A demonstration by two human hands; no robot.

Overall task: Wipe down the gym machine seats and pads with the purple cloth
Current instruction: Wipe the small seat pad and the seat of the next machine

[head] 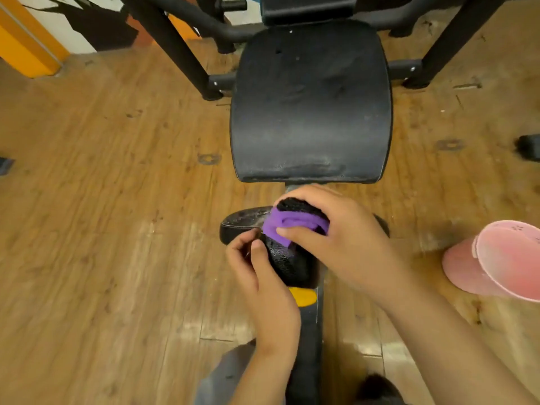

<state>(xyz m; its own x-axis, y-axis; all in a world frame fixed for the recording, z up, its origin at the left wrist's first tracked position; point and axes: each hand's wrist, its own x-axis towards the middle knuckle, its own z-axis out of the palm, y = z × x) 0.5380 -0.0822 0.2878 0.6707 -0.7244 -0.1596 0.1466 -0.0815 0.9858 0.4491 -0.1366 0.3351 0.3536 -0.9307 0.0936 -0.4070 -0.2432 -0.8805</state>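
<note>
Fingers [309, 194] clutch purple cloth [292, 224] on foam pad [292, 266]; pink tub [467, 268] nearby.

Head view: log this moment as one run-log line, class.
step: wiping | right hand: presses purple cloth on foam roller pad | left hand: grips foam roller pad | seat: untouched

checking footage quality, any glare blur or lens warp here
Head view: wide-angle warp bows the wooden floor at the edges, with glare patches low down; dull sheen on the seat pad; left hand on the foam roller and right hand holding the purple cloth look slightly soft.
</note>
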